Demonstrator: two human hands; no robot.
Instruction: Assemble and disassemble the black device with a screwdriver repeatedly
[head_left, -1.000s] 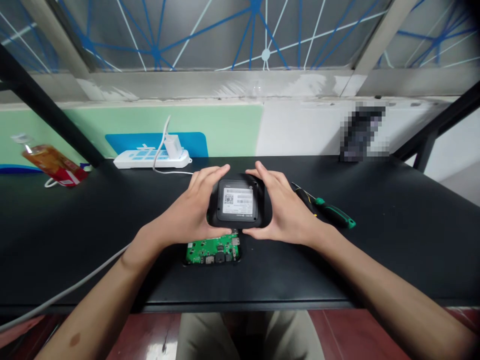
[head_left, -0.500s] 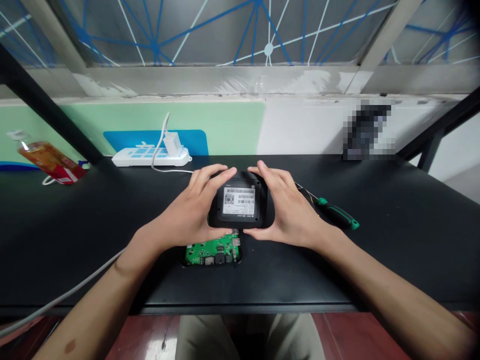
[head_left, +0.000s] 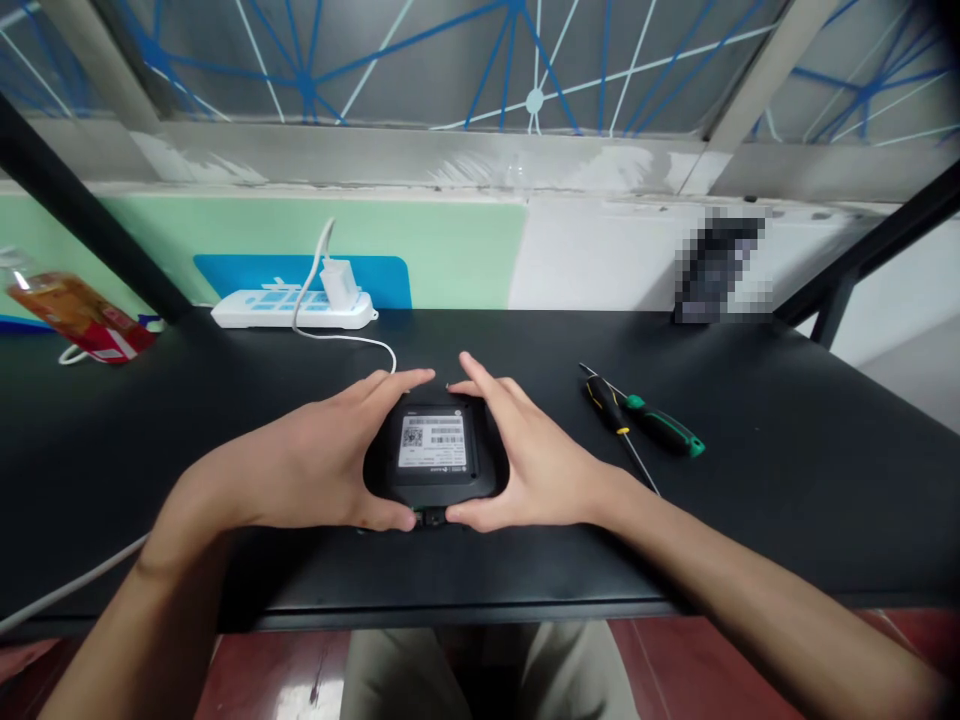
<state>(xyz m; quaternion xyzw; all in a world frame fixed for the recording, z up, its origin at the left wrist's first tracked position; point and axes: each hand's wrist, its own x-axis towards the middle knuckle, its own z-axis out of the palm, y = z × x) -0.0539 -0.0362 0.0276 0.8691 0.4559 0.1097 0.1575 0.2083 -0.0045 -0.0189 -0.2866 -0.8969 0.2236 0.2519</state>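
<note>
- Black cover point(head_left: 440, 485): my left hand point(head_left: 319, 460) and right hand point(head_left: 538, 455) are gripping its opposite sides, over the desk point(head_left: 525, 572).
- A connector point(head_left: 433, 517) is peeking out along its near edge; if I am pressing unevenly or off-line, I could be jamming or cracking something there.
- It is looking dark, round-cornered, carrying a white printed label point(head_left: 433, 443).

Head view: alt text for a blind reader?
Left hand and right hand hold a rounded black plastic cover with a white label over a mostly hidden circuit board. A black-yellow screwdriver and a black-green screwdriver lie on the black table at right.
</note>
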